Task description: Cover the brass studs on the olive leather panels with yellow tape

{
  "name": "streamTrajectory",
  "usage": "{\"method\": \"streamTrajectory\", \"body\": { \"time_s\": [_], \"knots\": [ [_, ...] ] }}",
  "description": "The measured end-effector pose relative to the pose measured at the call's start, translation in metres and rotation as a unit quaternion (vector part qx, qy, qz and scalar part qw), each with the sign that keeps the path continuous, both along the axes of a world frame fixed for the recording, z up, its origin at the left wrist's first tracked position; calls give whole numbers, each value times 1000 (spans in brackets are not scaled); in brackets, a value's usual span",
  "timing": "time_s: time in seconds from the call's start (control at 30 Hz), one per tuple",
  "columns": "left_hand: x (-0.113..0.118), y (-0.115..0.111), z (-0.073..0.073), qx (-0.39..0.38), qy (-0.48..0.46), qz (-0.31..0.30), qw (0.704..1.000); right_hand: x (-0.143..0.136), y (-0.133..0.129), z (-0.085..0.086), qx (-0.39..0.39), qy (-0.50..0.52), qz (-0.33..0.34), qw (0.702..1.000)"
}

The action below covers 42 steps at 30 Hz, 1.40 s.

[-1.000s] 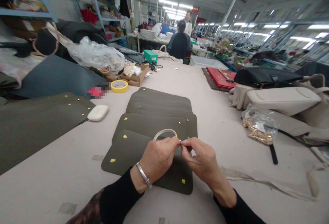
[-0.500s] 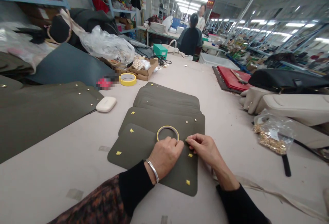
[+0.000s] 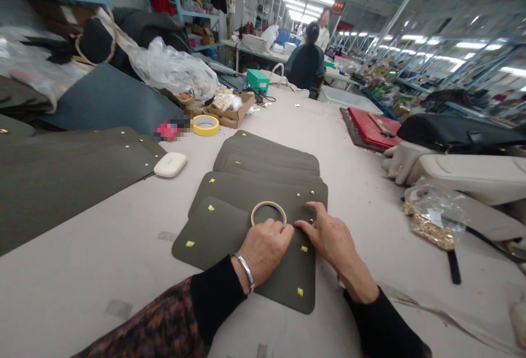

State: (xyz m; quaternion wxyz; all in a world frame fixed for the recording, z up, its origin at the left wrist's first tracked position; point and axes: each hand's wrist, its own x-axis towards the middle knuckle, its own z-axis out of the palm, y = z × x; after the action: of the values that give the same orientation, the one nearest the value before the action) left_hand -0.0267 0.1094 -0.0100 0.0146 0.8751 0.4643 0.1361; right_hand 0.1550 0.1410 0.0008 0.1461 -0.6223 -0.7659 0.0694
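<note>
My left hand (image 3: pixel 267 251) is closed on the near edge of a thin roll of yellow tape (image 3: pixel 268 203). Both rest over the front olive-green panel (image 3: pixel 226 232), which bears small yellow tape pieces near its edges. Just right of the roll, my right hand (image 3: pixel 331 237) is open, its thumb and index finger apart above the panel. A small metal stud (image 3: pixel 311 220) shows between those fingers. Behind lies a stack of similar panels (image 3: pixel 263 155); the nearest of them carries two gold studs (image 3: pixel 304 194) at its right.
At left lie more olive panels with studs (image 3: pixel 82 166) and a white rounded case (image 3: pixel 170 165). A second yellow tape roll (image 3: pixel 206 126) sits beside a cardboard box (image 3: pixel 232 109). A bag of gold hardware (image 3: pixel 433 221) is at right. A person (image 3: pixel 304 59) sits farther back.
My right thumb and index finger have gone from pinched together to spread apart. The left hand and the tape roll have stayed in place.
</note>
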Motion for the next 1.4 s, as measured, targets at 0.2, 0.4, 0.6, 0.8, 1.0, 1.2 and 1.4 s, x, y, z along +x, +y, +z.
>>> {"method": "streamTrajectory", "body": {
  "time_s": [0.2, 0.4, 0.6, 0.8, 1.0, 1.2, 1.4],
  "knots": [
    [1, -1, 1, 6, -5, 5, 1000, 13, -9, -5, 84, -38, 216, 972],
    [-5, 11, -3, 43, -5, 39, 998, -8, -3, -5, 14, -107, 156, 982],
    [-9, 22, -3, 58, 6, 43, 997, -16, 6, 4, -79, -40, 37, 995],
    [-15, 16, 7, 54, -104, -14, 993, 0, -5, 15, -207, 93, 121, 966],
    [-16, 12, 17, 25, -179, -74, 981, 5, -23, 24, -60, 301, 85, 948],
    [-11, 9, 14, 4, -190, -90, 978, -5, -32, 25, 64, 252, 192, 946],
    [-7, 3, 39, -21, -158, -93, 983, -4, -36, 29, 176, 194, 180, 948]
  ]
}}
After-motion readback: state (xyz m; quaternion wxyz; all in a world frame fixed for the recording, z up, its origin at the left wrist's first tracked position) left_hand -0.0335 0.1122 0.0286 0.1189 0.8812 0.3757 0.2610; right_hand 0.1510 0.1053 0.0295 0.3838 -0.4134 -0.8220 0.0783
